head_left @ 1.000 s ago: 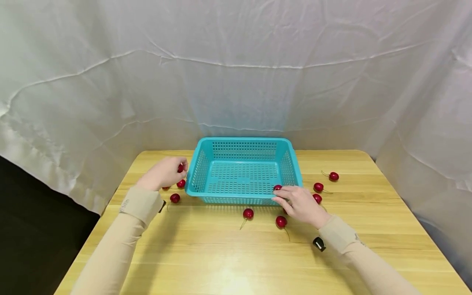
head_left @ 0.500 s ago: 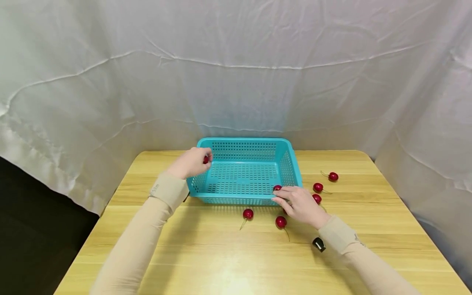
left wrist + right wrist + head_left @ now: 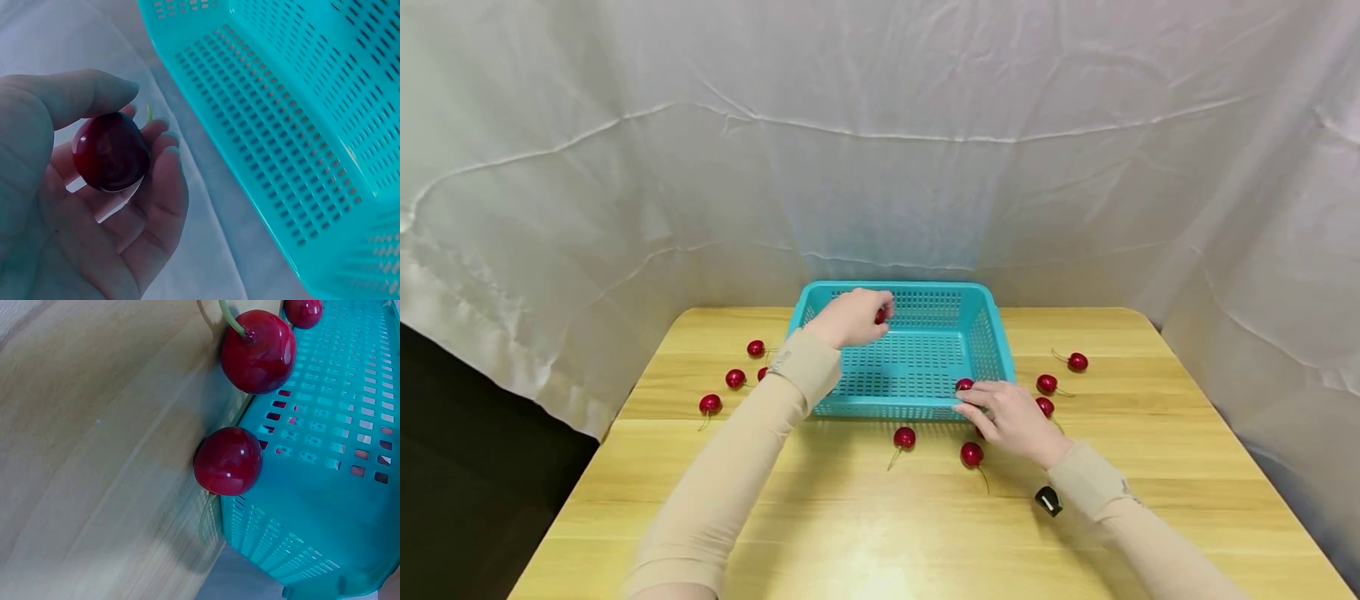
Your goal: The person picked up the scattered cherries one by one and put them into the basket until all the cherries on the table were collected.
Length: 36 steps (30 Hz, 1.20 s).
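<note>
Over the turquoise plastic basket (image 3: 880,407), my left hand (image 3: 853,318) pinches a dark red cherry (image 3: 111,153) between thumb and fingers. In the left wrist view the basket's perforated inside lies beside that hand, and a bit of green stem shows behind the fruit. My right hand (image 3: 1011,417) grips the basket's near right rim, thumb outside and fingers reaching in. Another cherry (image 3: 965,384) shows at those fingertips, partly hidden; whether they touch it I cannot tell. The right wrist view shows the basket's outer wall with cherries (image 3: 228,461) close by, and only a sliver of skin.
Several stemmed cherries (image 3: 710,404) lie left of the basket on the wooden table (image 3: 880,533), and more cherries (image 3: 1047,383) to its right. Two cherries (image 3: 905,437) sit in front, and one is half hidden under my right hand. A pale curtain (image 3: 887,167) hangs behind.
My left hand has carried its cherry rightward from beside the basket, across its left rim, to above the inside. The cherries on the left have come into view. My right hand stays put.
</note>
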Each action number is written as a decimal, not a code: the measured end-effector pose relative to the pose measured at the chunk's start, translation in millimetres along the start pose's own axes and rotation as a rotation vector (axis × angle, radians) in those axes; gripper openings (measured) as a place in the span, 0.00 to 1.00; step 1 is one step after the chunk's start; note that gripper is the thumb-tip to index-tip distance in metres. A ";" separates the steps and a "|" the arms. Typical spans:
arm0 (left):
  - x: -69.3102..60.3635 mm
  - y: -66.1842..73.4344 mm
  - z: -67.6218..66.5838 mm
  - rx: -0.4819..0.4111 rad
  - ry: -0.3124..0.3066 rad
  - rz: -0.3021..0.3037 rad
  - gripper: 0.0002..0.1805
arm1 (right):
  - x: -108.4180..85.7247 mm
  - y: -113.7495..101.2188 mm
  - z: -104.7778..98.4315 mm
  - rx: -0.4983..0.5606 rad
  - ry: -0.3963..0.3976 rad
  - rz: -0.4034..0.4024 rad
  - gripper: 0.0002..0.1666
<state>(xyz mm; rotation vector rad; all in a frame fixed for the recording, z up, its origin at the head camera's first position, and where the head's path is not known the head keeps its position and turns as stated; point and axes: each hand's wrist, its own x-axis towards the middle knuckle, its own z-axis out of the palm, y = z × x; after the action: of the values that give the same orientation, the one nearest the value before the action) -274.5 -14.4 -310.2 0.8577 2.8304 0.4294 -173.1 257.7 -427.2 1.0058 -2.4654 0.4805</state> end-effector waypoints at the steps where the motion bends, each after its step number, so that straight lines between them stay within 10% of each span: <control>1: 2.7 2.9 1.8 -0.002 -0.008 0.004 0.07 | -0.2 -0.2 -0.3 0.000 -0.002 0.001 0.11; 13: 15.5 25.9 25.7 0.031 -0.087 0.051 0.05 | -2.6 -2.9 -1.4 -0.008 -0.016 0.021 0.12; 36: 0.9 33.9 43.3 0.128 -0.165 0.026 0.15 | 2.3 -6.9 1.7 -0.024 -0.028 0.025 0.13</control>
<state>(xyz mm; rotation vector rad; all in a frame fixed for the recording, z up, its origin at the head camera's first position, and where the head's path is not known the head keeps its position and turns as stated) -247.9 22.9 -340.7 0.9097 2.7199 0.1722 -170.0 250.8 -426.5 0.9800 -2.5052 0.4462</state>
